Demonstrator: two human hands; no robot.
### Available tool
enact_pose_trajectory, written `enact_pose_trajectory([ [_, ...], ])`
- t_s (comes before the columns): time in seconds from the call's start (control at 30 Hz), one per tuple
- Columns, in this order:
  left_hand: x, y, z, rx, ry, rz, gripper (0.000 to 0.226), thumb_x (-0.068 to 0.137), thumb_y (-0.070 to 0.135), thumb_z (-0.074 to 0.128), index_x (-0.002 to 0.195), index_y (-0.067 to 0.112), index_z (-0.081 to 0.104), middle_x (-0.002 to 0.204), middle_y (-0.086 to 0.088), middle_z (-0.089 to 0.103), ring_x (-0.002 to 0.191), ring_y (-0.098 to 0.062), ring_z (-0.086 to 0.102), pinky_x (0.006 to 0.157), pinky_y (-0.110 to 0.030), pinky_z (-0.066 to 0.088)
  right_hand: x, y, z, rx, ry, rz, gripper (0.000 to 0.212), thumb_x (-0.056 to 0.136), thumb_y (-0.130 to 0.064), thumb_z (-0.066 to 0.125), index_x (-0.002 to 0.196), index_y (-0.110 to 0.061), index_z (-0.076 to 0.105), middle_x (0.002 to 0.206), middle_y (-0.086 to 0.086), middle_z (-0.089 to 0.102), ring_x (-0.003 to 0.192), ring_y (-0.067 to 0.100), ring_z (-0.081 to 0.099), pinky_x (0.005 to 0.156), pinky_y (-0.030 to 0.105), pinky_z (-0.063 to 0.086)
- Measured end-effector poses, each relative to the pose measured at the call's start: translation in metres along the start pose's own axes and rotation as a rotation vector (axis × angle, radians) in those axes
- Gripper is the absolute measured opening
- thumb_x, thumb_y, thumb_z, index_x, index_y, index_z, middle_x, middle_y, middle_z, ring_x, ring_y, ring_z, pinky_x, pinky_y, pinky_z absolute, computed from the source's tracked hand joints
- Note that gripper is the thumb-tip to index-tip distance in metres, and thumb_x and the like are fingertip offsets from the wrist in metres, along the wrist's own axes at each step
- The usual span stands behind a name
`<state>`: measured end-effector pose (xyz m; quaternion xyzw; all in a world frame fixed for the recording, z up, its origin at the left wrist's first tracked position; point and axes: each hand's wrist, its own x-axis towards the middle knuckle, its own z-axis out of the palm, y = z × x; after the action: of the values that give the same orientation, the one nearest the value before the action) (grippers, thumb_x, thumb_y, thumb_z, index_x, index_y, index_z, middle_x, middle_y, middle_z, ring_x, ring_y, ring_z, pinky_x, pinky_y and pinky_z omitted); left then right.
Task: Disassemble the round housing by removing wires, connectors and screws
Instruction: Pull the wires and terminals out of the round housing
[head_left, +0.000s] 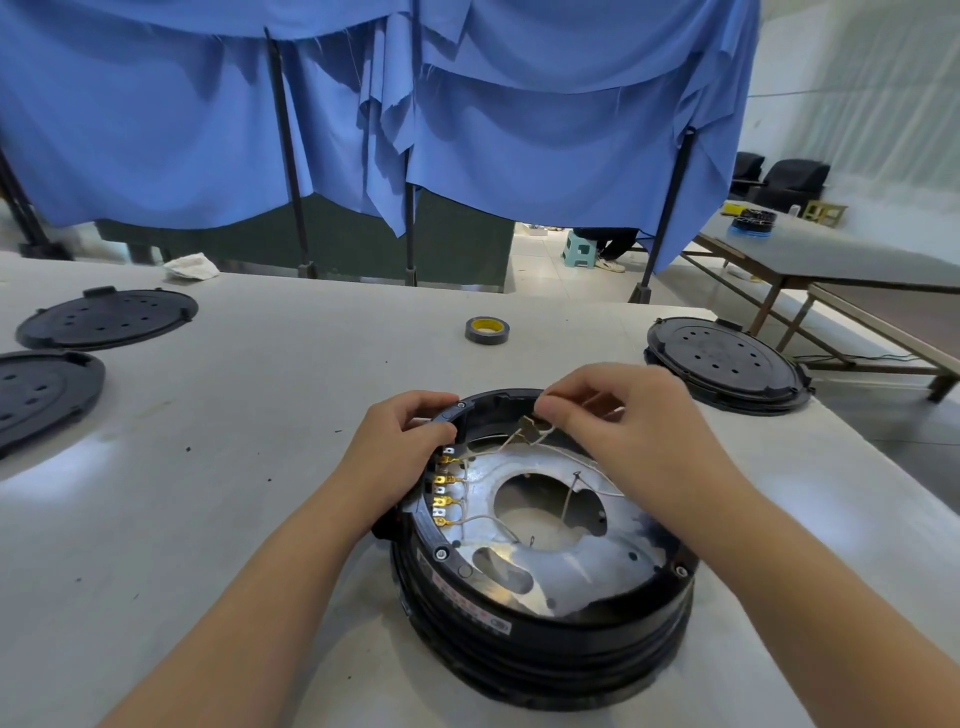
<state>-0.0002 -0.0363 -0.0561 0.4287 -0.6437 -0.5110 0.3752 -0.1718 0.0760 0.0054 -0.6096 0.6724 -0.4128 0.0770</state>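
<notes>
The round black housing (545, 639) stands on the white table in front of me, its silver inner plate (582, 551) exposed with a large central hole. Several brass spade connectors (444, 491) line the inner left wall, each with a thin pale wire (483, 519) running across the plate. My left hand (400, 441) grips the housing's upper left rim. My right hand (618, 415) hovers over the far side and pinches a brass connector (527, 427) with its wire lifted off the plate. Screws (441, 554) sit in the rim.
Two black perforated covers (104, 318) (36, 392) lie at the left and a third (724, 364) at the right. A roll of tape (487, 330) sits behind the housing. A white rag (192, 266) lies at the far edge. Blue cloth hangs behind.
</notes>
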Motion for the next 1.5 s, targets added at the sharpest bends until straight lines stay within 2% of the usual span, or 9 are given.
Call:
enact_pose_trajectory([
  [0.27,0.0,0.0,0.0,-0.014,-0.004,0.009,0.031,0.086,0.004,0.061,0.095,0.032,0.07,0.084,0.003,0.074,0.068,-0.006,0.069,0.062,-0.016,0.05,0.011,0.002,-0.031,0.364,0.113,0.087,0.006,0.081,-0.025,0.074,0.076,-0.027,0.073,0.069,-0.008,0.072,0.061,0.006,0.069,0.06,0.014,0.054],
  [0.4,0.0,-0.001,0.0,-0.019,-0.002,0.005,0.031,0.086,0.003,0.061,0.095,0.03,0.071,0.086,-0.001,0.075,0.073,-0.014,0.07,0.068,-0.024,0.053,0.008,0.012,-0.032,0.423,0.149,0.154,0.003,0.082,-0.019,0.074,0.079,-0.019,0.074,0.071,-0.001,0.073,0.068,0.013,0.072,0.066,0.02,0.058],
  [0.7,0.001,-0.003,-0.001,-0.015,-0.002,0.008,0.03,0.086,0.004,0.062,0.097,0.031,0.072,0.086,0.0,0.076,0.073,-0.013,0.071,0.068,-0.024,0.05,-0.006,0.021,-0.009,0.443,-0.03,0.23,0.006,0.083,-0.009,0.072,0.082,-0.015,0.072,0.076,0.003,0.075,0.078,0.016,0.073,0.079,0.029,0.059],
  [1.0,0.002,-0.003,-0.001,-0.013,-0.008,0.012,0.03,0.085,0.005,0.062,0.097,0.031,0.071,0.084,0.002,0.075,0.069,-0.012,0.071,0.058,-0.017,0.051,0.007,0.005,-0.037,0.68,0.195,0.03,0.019,0.071,-0.02,0.074,0.088,-0.012,0.072,0.085,0.006,0.076,0.084,0.019,0.073,0.076,0.022,0.057],
  [1.07,0.002,-0.003,-0.002,-0.008,-0.008,0.016,0.03,0.085,0.005,0.062,0.098,0.031,0.071,0.085,0.002,0.075,0.07,-0.011,0.071,0.057,-0.015,0.05,0.015,0.008,-0.045,0.72,0.246,0.047,0.014,0.077,-0.013,0.072,0.09,-0.009,0.071,0.086,0.006,0.076,0.084,0.017,0.073,0.072,0.017,0.055],
  [1.2,0.003,-0.004,-0.002,0.0,-0.007,0.019,0.03,0.086,0.005,0.062,0.098,0.031,0.071,0.086,0.0,0.076,0.073,-0.015,0.071,0.058,-0.016,0.051,0.031,0.033,-0.058,0.584,0.323,0.096,0.006,0.084,-0.015,0.072,0.09,-0.015,0.073,0.084,0.001,0.076,0.083,0.013,0.073,0.074,0.019,0.056],
  [1.33,0.004,-0.005,-0.002,0.002,-0.002,0.024,0.03,0.086,0.004,0.062,0.097,0.03,0.072,0.088,-0.005,0.075,0.074,-0.021,0.069,0.057,-0.019,0.055,0.045,0.073,-0.056,0.182,0.376,0.051,0.01,0.083,-0.017,0.074,0.092,-0.014,0.075,0.081,-0.009,0.073,0.076,0.003,0.07,0.07,0.01,0.052],
  [1.43,0.005,-0.007,-0.002,0.013,-0.005,0.027,0.03,0.085,0.004,0.063,0.095,0.031,0.073,0.088,-0.003,0.075,0.075,-0.017,0.071,0.061,-0.021,0.051,0.055,0.105,-0.047,-0.161,0.275,-0.002,0.012,0.084,-0.015,0.072,0.094,-0.009,0.074,0.088,-0.001,0.068,0.077,0.004,0.064,0.072,0.008,0.048],
  [1.5,0.005,-0.009,-0.002,0.013,-0.007,0.031,0.031,0.085,0.004,0.063,0.095,0.032,0.073,0.088,-0.002,0.076,0.077,-0.017,0.071,0.066,-0.025,0.05,0.06,0.126,-0.038,-0.31,0.199,0.011,0.013,0.086,-0.016,0.069,0.096,-0.008,0.074,0.092,0.002,0.065,0.079,0.011,0.062,0.079,0.019,0.051],
])
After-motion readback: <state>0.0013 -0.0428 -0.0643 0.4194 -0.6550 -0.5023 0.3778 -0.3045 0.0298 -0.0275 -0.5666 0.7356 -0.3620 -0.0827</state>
